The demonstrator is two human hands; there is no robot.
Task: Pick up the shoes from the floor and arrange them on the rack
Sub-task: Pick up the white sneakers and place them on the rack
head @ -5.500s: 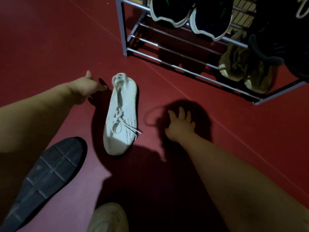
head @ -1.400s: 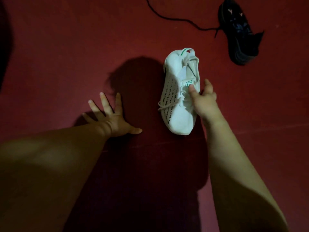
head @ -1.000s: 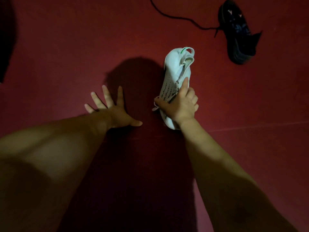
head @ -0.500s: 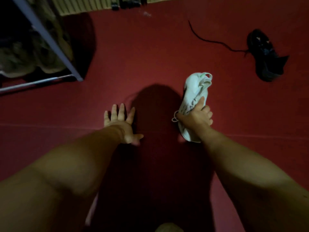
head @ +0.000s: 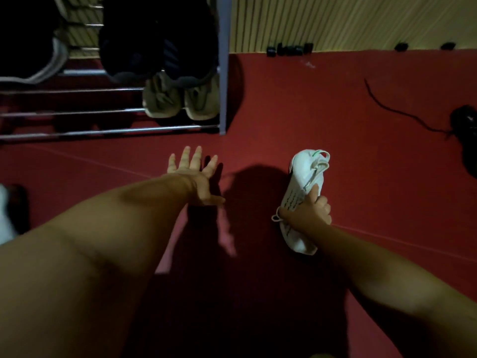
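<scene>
Gripping the white sneaker (head: pixel 303 182) at its middle, the right hand (head: pixel 308 214) is closed round it. Left hand (head: pixel 195 177) lies spread flat, empty, on the red floor (head: pixel 309 112), rack (head: pixel 223 73) at eleven o'clock

White shoe (head: pixel 304 182) with green trim at the collar and rows of dark dashes along the side. Deep red floor (head: pixel 335 112). Black shoe (head: pixel 464 135) with black lace. Olive-tan pair (head: pixel 180 102) on grey metal rack (head: pixel 222 73). Pale yellow ribbed wall (head: pixel 335 19).
</scene>
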